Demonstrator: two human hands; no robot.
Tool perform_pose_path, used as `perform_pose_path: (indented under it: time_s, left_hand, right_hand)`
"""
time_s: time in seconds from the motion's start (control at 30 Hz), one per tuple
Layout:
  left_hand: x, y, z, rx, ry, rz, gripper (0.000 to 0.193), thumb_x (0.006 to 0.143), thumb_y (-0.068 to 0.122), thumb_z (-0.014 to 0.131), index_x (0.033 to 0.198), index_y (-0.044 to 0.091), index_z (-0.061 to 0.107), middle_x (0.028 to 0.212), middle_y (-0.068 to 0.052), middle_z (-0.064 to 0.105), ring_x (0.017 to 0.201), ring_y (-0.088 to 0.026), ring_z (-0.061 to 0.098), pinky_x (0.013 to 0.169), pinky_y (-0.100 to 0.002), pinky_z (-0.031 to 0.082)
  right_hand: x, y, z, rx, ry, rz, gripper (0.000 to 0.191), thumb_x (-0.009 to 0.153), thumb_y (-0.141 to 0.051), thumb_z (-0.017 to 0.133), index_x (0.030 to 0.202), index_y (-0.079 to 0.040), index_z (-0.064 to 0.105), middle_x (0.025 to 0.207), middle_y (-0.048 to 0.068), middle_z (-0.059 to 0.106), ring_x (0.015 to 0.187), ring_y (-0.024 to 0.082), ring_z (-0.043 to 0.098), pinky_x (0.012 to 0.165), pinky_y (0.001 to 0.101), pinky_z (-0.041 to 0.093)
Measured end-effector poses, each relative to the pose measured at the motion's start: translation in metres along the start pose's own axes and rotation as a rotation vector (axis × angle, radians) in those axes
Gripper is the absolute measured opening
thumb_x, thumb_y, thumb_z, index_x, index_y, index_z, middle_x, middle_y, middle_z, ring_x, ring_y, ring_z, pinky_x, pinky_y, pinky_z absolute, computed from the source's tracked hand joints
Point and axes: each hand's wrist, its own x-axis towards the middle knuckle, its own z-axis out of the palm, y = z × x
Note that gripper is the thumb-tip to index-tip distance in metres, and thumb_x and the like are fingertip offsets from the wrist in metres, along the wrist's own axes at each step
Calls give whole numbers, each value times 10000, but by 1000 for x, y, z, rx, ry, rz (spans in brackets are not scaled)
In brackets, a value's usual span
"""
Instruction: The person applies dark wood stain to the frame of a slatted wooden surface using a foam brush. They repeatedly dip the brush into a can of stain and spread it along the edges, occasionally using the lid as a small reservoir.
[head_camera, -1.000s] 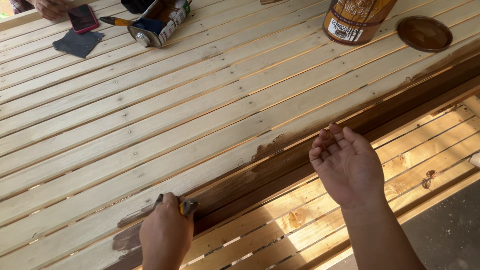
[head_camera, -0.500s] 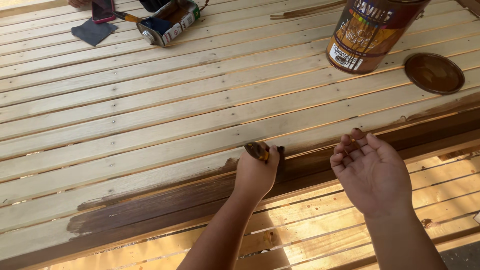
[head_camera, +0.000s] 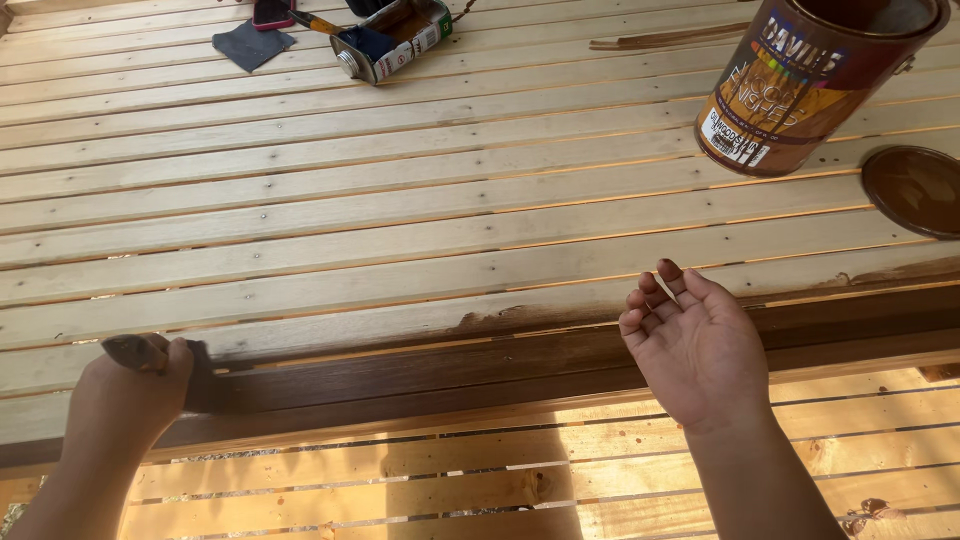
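Dark-stained wood runs along the near edge of the slatted panel, and your left hand is closed around a brush pressed to that stained rail near the panel's left end. Your right hand hovers palm-up over the rail, fingers loosely curled, holding nothing. An open stain can stands at the far right corner, its lid just beside it. A small tin and grey cloth lie along the far edge.
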Motion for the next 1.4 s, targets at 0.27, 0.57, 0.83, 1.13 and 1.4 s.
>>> perform_pose_path:
  time_s: [0.27, 0.57, 0.83, 1.13, 1.4]
  left_hand:
    - [-45, 141, 26, 27, -187, -38, 327, 1038, 366, 566, 1000, 52, 650, 868, -180, 763, 843, -378, 754, 742, -487, 593]
    - [-126, 369, 35, -639, -274, 443, 291, 930, 318, 674, 944, 29, 645, 799, -192, 709, 731, -376, 711, 661, -479, 571]
    - [-131, 437, 67, -1115, -433, 485, 338, 976, 310, 626, 819, 15, 675, 740, -198, 690, 695, -372, 682, 653, -463, 540]
    - [-34, 192, 67, -911, -541, 156, 344, 947, 365, 625, 1043, 62, 755, 628, -98, 685, 475, -175, 637, 475, -329, 529]
    - [25, -51, -4, -317, -137, 147, 377, 1003, 360, 585, 905, 34, 749, 666, -164, 677, 558, -308, 676, 603, -445, 552]
  right_hand:
    - [3, -15, -15, 24, 3, -24, 216, 1018, -244, 526, 1116, -62, 589, 1048, 77, 581, 943, 196, 536, 836, 325, 493]
    - [-14, -34, -43, 15, 43, -119, 215, 1027, -245, 514, 1116, -62, 583, 1062, 76, 583, 955, 200, 533, 847, 337, 485]
    - [-36, -41, -47, 7, 148, -204, 227, 1052, -268, 515, 1138, -68, 576, 1090, 75, 564, 980, 196, 516, 890, 336, 471]
    - [-51, 17, -22, 35, 66, -223, 196, 1048, -252, 518, 1102, -68, 559, 1052, 75, 556, 952, 203, 525, 862, 348, 484]
    - [-53, 108, 22, 101, 86, -129, 191, 1000, -231, 547, 1081, -62, 582, 1034, 73, 585, 926, 192, 544, 809, 326, 497]
